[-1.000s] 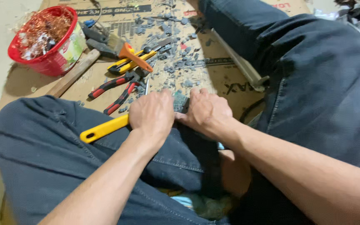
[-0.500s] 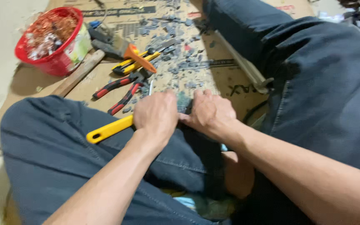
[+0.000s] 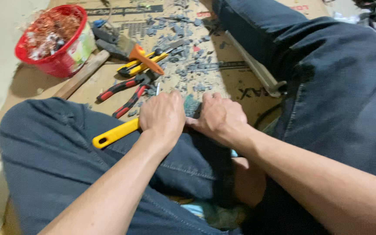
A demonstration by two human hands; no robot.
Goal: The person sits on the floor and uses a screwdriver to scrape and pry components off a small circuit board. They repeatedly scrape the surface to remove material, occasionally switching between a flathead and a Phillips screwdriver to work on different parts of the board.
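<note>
Both hands meet mid-cardboard sheet (image 3: pixel 236 82): left hand (image 3: pixel 162 117) fisted around a yellow-handled plastic knife (image 3: pixel 115 133), right hand (image 3: pixel 220 117) fingers curled, pinning a small grey-green slab (image 3: pixel 192 105).

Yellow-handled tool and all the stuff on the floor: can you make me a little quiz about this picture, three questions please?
1. True or false: the left hand grips the yellow-handled tool.
2. What fills the red basket? A) copper-coloured wire scraps B) apples C) water
3. Which red-and-black tool lies on the cardboard just beyond the left hand?

Key: 1 true. 2 A. 3 the pliers. The right hand presses a small grey piece, mostly hidden between both hands.
</note>
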